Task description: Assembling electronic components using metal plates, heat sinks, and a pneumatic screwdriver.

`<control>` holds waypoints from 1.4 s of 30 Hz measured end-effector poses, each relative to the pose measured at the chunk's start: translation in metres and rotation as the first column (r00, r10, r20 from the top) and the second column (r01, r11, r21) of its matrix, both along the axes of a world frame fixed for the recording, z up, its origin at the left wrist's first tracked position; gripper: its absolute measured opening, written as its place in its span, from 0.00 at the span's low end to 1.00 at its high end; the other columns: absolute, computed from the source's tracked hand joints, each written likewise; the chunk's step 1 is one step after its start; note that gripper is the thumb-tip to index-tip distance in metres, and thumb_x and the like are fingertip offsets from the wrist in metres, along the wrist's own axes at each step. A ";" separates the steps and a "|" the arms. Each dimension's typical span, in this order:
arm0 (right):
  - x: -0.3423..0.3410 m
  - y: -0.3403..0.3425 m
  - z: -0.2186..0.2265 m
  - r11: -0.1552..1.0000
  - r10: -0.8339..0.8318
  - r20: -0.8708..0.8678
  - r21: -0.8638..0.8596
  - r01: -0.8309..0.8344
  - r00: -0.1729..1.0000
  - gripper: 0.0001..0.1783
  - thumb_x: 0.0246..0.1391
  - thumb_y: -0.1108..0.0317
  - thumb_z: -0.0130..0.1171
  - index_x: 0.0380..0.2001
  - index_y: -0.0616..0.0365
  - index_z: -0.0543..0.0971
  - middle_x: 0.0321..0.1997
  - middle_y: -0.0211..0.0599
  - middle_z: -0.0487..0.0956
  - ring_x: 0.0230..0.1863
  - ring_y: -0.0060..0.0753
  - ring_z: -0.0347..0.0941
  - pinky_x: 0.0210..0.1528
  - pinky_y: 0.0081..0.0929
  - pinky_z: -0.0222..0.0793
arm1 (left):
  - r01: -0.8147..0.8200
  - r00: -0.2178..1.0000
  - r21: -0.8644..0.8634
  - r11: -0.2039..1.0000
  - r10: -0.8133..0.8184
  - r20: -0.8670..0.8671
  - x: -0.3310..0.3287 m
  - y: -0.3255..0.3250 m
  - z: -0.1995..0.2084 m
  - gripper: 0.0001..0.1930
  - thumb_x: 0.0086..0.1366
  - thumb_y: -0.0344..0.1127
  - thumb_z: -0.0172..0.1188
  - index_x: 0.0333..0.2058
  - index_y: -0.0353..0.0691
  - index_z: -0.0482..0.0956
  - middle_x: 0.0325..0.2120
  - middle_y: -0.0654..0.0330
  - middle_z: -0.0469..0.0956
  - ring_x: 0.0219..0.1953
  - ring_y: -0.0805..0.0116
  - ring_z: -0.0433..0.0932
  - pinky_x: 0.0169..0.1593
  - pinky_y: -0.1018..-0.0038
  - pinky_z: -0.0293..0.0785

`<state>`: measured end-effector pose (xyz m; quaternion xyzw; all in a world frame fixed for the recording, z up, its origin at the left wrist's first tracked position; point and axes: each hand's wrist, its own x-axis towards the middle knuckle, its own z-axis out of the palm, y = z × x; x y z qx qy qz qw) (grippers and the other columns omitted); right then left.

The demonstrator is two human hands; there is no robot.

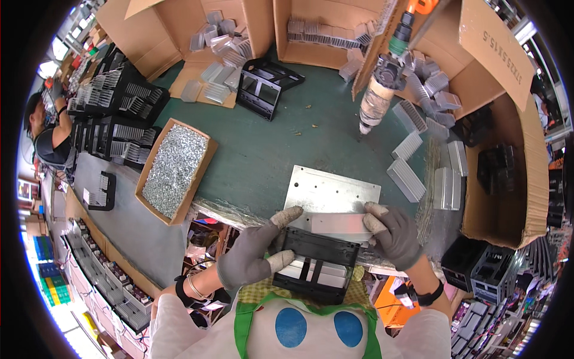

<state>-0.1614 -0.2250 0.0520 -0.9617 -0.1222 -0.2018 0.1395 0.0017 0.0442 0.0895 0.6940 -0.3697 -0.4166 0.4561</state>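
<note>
Both my hands wear grey gloves. My left hand [254, 251] grips the left end of a black plastic frame [320, 263] with a silver finned heat sink [338, 224] set in its top. My right hand [394, 233] holds the right end of the same frame and heat sink. The piece sits at the near edge of the green table, partly over a flat metal plate [332, 188]. An electric screwdriver [379, 90] hangs from above, apart from both hands, its tip over the table beyond the plate.
A cardboard tray of small silver screws [176, 167] lies left. Loose heat sinks [412, 161] lie right; cardboard boxes [323, 30] of more stand behind. Black frames [266, 84] sit at the back and stacks [119, 107] at far left, near another person [51, 131].
</note>
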 end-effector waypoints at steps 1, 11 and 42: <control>0.002 0.002 0.011 0.997 -0.021 -0.087 -0.076 0.014 0.996 0.26 0.38 0.72 0.63 0.46 0.53 0.73 0.52 0.39 0.75 0.44 0.42 0.75 0.42 0.34 0.73 | 0.012 0.999 0.045 0.999 -0.013 0.039 0.000 -0.005 0.001 0.35 0.61 0.35 0.58 0.64 0.29 0.55 0.36 0.49 0.78 0.37 0.64 0.78 0.47 0.70 0.72; 0.007 0.000 0.044 0.994 0.021 -0.494 -0.080 -0.069 0.869 0.33 0.41 0.55 0.64 0.51 0.59 0.73 0.57 0.44 0.71 0.55 0.46 0.68 0.59 0.43 0.62 | 0.068 0.953 0.048 0.997 -0.079 0.292 0.014 -0.032 -0.007 0.34 0.63 0.35 0.59 0.64 0.33 0.56 0.15 0.53 0.72 0.17 0.56 0.74 0.27 0.66 0.71; 0.116 -0.061 0.022 0.599 -0.407 -0.052 0.738 0.310 0.912 0.31 0.51 0.63 0.64 0.56 0.64 0.68 0.57 0.49 0.72 0.56 0.42 0.70 0.57 0.38 0.64 | -0.155 0.571 0.047 0.987 0.050 0.819 0.125 -0.120 -0.081 0.13 0.61 0.38 0.59 0.44 0.43 0.76 0.39 0.55 0.74 0.36 0.52 0.77 0.40 0.60 0.74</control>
